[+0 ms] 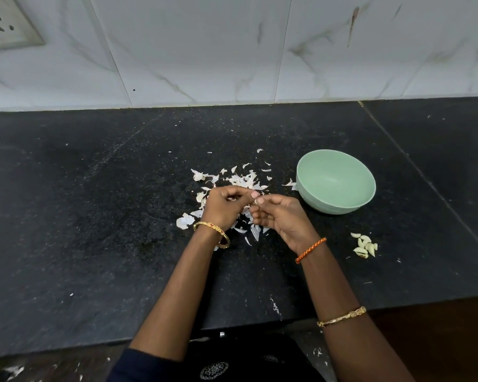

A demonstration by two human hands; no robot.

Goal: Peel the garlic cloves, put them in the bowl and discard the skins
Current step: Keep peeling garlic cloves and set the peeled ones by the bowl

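My left hand [226, 206] and my right hand [280, 215] meet over the black counter, fingers curled, pinching a small garlic clove [255, 201] between their tips. Most of the clove is hidden by the fingers. White garlic skins [242, 180] lie scattered under and behind the hands. A pale green bowl [340, 201] stands to the right of the hands and looks empty. Several peeled cloves [365, 246] lie in a small pile on the counter, in front of the bowl.
The black stone counter [94, 216] runs back to a white marble-tiled wall [232, 51] with a socket [3, 23] at upper left. A seam [414, 166] crosses the counter right of the bowl. Skin scraps lie near the front edge [275, 307].
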